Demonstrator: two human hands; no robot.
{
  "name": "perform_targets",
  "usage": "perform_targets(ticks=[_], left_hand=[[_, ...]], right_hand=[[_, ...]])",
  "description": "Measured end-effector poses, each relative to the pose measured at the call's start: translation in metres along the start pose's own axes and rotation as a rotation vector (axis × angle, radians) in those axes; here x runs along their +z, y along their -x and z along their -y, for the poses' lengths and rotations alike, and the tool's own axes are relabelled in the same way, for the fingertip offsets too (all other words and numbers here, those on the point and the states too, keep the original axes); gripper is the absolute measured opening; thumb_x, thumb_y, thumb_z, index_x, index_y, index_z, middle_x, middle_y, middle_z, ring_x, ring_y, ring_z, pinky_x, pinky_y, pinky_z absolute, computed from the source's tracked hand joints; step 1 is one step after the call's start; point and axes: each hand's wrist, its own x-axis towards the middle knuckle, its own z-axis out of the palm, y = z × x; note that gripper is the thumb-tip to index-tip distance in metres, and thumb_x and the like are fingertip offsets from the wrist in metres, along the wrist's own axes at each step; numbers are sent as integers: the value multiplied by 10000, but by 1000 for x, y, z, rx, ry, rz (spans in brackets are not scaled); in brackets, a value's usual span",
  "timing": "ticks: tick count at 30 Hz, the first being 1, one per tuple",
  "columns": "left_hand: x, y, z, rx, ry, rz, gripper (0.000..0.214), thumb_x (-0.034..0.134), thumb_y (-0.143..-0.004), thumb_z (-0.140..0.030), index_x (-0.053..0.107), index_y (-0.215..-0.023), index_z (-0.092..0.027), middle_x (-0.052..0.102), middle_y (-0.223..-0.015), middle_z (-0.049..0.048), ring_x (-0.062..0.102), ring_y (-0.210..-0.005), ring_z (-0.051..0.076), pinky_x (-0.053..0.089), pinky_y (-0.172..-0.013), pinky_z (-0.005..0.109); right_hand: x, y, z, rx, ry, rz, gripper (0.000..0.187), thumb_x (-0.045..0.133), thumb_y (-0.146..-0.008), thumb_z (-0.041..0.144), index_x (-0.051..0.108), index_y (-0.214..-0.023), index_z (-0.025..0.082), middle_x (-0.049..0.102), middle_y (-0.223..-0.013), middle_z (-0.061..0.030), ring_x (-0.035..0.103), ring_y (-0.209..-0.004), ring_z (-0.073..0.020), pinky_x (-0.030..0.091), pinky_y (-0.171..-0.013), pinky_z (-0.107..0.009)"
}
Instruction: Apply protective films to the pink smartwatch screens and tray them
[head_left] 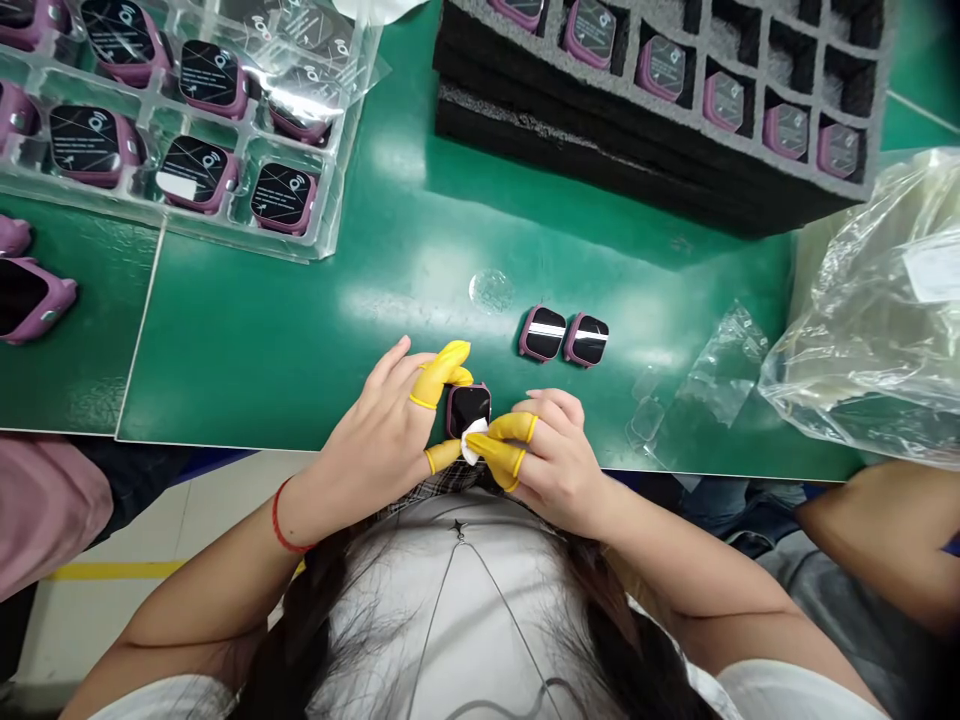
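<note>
A smartwatch body [468,408] with a dark screen and pink-purple case lies at the table's front edge. My left hand [382,440], with yellow finger cots, holds it by its left side. My right hand [551,455], also in yellow finger cots, pinches a small white cloth [474,441] against the screen's lower part. Two more watch bodies, a left one [542,333] and a right one [586,340], lie side by side beyond my right hand. Each has a bright band across its screen. A round clear film [491,291] rests on the green table.
At the back left is a clear plastic tray [324,235] of watch bodies. A black foam block [600,160] holds several more in its pockets. Crumpled clear bags [870,330] lie to the right. More pink watches [34,300] sit at the far left; people sit on both sides.
</note>
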Motion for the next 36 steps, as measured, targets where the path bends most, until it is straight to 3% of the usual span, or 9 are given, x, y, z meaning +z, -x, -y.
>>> perform_targets(ticks=[5,10,17,26,36], left_hand=[[-3,-4,-3,-9,8,11,780,624,-923,-330,150,-1523,-178,609,-1265,120,532,-1244,284,261,-1200,593],[-5,-5,-5,-5,8,-6,771,596,-942,-318,120,-1534,-185,624,-1239,118,548,-1232,274,273,-1190,600],[0,-1,0,-10,-26,-3,813,642,-904,-353,162,-1528,-147,570,-1311,164,518,-1255,292,269,-1195,585],[-5,-4,-4,-20,23,4,771,619,-923,-332,153,-1525,-209,622,-1245,93,545,-1225,271,264,-1195,594],[-4,-4,-5,-34,33,12,760,651,-903,-321,207,-1503,-179,610,-1271,103,526,-1252,277,247,-1205,578]], right_hand=[[-6,9,-13,87,22,-98,188,608,-904,134,652,-1063,223,632,-873,-28,541,-891,-180,397,-874,-408],[3,-10,-14,219,-24,-214,183,583,-927,134,654,-1053,245,598,-881,-26,539,-841,-158,390,-774,-357],[13,-29,-9,91,122,-90,162,584,-934,166,686,-812,197,609,-894,-53,469,-867,-178,363,-767,-355],[4,-5,3,167,173,-130,181,574,-919,126,658,-1047,221,615,-882,-53,496,-887,-198,385,-777,-379],[1,16,24,161,93,-75,126,584,-905,122,644,-997,182,629,-882,-62,509,-851,-190,460,-825,-405]])
